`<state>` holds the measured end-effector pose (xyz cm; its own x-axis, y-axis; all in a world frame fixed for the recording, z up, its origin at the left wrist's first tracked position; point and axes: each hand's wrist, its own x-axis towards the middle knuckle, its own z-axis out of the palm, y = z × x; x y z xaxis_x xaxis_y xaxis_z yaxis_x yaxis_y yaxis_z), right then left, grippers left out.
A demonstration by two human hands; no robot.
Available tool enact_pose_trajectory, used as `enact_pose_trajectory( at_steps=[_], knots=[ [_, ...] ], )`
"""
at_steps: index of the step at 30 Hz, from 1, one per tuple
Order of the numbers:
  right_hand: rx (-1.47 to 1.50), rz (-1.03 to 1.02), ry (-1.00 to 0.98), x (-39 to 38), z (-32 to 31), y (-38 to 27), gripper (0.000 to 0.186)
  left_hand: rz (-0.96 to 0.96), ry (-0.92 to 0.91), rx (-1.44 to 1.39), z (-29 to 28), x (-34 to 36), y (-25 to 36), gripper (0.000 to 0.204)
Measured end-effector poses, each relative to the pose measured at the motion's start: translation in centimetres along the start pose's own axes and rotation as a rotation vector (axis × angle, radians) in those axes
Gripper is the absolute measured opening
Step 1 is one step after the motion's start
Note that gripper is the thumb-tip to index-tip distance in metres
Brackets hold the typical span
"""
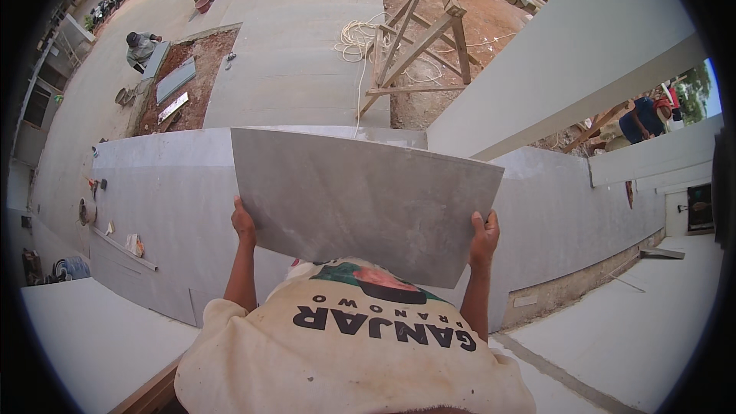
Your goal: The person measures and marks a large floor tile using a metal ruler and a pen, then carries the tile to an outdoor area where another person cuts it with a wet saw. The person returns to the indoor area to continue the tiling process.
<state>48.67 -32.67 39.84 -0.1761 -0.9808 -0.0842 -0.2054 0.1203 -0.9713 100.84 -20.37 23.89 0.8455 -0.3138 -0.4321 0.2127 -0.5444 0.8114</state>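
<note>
A large grey rectangular tile (360, 199) is held up in front of my body, its broad face toward me and tilted a little. My left hand (243, 221) grips its left edge, thumb up along the side. On the opposite edge, my right hand (484, 239) is closed round the tile, thumb on the near face. The fingers behind the tile are partly hidden. Below and beyond the tile spreads a floor of similar grey tiles (161, 207).
A wooden sawhorse (429, 38) stands ahead, with coiled pale cable (356, 38) beside it. A bucket (87, 211) and a long strip (126, 249) lie at left. One person (142, 50) crouches far left near loose tiles (176, 80); another person (644, 119) is beyond the right wall.
</note>
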Motion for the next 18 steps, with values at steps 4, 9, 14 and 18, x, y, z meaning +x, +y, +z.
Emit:
enact_pose_trajectory(
  at_steps=[4,9,14,18],
  knots=[
    [-0.023,-0.026,-0.135,5.5,1.9,-1.9,0.022,-0.026,0.074,-0.132,0.1,-1.6,0.4,0.078],
    [0.013,-0.063,-0.272,11.2,5.6,-2.6,0.026,-0.034,0.167,-0.21,-1.1,-1.8,-2.8,0.078],
    [-0.014,-0.114,-0.396,15.4,9.4,-3.6,0.024,-0.074,0.223,-0.344,-1.1,-2.9,-1.3,0.079],
    [-0.009,-0.153,-0.481,18.0,14.8,-5.0,0.018,-0.177,0.42,-0.303,-1.4,0.4,-2.5,0.079]
  ],
)
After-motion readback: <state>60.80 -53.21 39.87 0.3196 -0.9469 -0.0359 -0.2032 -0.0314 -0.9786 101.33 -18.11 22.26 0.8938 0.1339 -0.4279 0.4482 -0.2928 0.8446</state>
